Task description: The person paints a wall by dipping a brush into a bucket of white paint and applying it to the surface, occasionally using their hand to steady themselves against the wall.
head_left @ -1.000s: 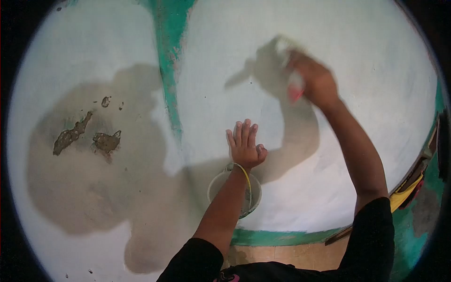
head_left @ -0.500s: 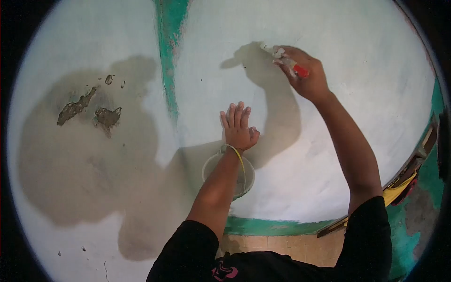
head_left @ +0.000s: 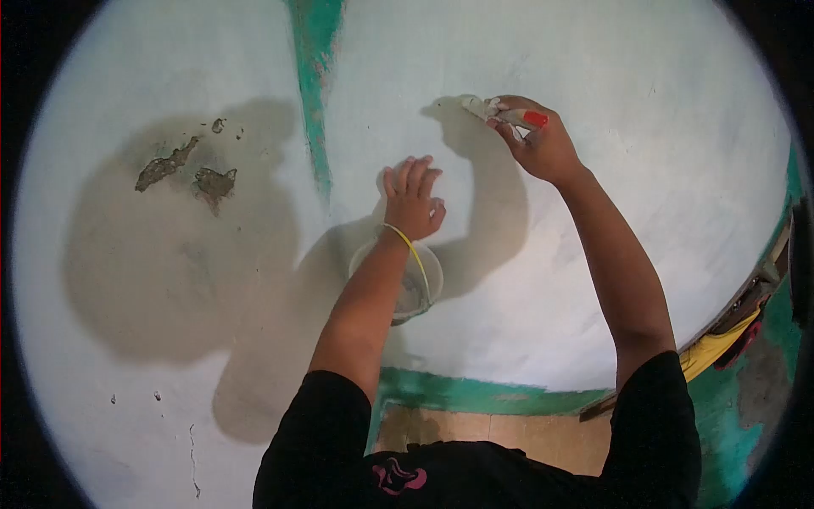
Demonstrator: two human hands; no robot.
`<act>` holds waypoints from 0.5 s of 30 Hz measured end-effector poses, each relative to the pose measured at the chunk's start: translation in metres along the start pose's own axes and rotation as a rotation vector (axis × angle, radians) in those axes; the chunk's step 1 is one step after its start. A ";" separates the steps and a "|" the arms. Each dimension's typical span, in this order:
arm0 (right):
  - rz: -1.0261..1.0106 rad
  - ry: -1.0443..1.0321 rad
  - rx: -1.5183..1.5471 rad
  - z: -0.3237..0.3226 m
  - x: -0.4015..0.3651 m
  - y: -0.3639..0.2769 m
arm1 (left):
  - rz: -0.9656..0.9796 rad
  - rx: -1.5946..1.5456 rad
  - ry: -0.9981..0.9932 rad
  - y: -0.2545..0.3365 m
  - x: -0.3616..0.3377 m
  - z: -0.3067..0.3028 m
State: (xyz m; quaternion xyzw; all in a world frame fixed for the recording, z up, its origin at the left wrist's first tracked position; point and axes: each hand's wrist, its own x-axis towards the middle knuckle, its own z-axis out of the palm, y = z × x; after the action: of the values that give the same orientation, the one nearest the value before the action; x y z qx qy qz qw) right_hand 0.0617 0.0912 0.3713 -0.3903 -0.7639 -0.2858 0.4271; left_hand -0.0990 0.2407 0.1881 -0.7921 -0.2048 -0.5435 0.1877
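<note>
My right hand (head_left: 543,148) grips a paintbrush (head_left: 535,119) with a red-tipped handle. Its pale, paint-coated bristles point left, right at the white wall (head_left: 593,254). Lower and to the left, my left hand (head_left: 411,206) rests against the wall with its fingers stretched upward. A pale bucket (head_left: 432,276) hangs from my left wrist by a yellow-sleeved handle, partly hidden behind the forearm.
A green strip (head_left: 314,93) runs down the upper wall, and a green band (head_left: 475,392) borders its bottom above tan floor tiles (head_left: 509,431). Chipped plaster (head_left: 215,182) shows at left. Yellow cloth (head_left: 716,348) hangs at the right.
My right hand and the paintbrush have shifted slightly down and left. My left hand has moved up and left along the wall, the bucket with it. The view has shifted a little.
</note>
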 end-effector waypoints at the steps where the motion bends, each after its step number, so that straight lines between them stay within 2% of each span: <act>1: 0.015 -0.003 0.003 0.001 -0.005 -0.003 | 0.007 0.032 -0.003 -0.003 0.001 -0.002; 3: 0.221 0.103 0.094 0.004 -0.017 -0.013 | 0.024 0.046 0.015 -0.010 0.003 -0.005; 4: 0.237 0.100 0.094 0.008 -0.027 -0.018 | 0.019 0.069 0.016 -0.014 0.003 -0.004; 6: 0.827 0.062 0.490 0.019 -0.051 -0.031 | 0.025 0.070 -0.002 -0.023 0.001 0.001; 7: 0.882 0.075 0.556 0.031 -0.070 -0.036 | 0.028 0.063 -0.011 -0.025 0.000 0.004; 8: 0.823 0.048 0.471 0.048 -0.092 -0.033 | 0.034 0.067 0.003 -0.028 0.000 0.007; 10: 1.063 0.003 0.659 0.071 -0.119 -0.056 | 0.012 0.077 -0.023 -0.029 -0.002 0.011; 11: 1.114 -0.037 0.666 0.081 -0.131 -0.061 | 0.009 0.079 -0.034 -0.029 -0.002 0.011; 13: 1.261 -0.012 0.892 0.105 -0.150 -0.069 | 0.035 0.050 0.018 -0.031 -0.003 0.014; 15: 1.312 -0.042 0.908 0.121 -0.156 -0.074 | 0.051 0.059 0.050 -0.034 -0.003 0.018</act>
State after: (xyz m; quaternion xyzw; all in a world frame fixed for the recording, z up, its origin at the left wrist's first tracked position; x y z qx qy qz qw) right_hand -0.0010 0.0901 0.1704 -0.5534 -0.4281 0.3702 0.6111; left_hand -0.1041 0.2783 0.1820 -0.7775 -0.1955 -0.5517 0.2299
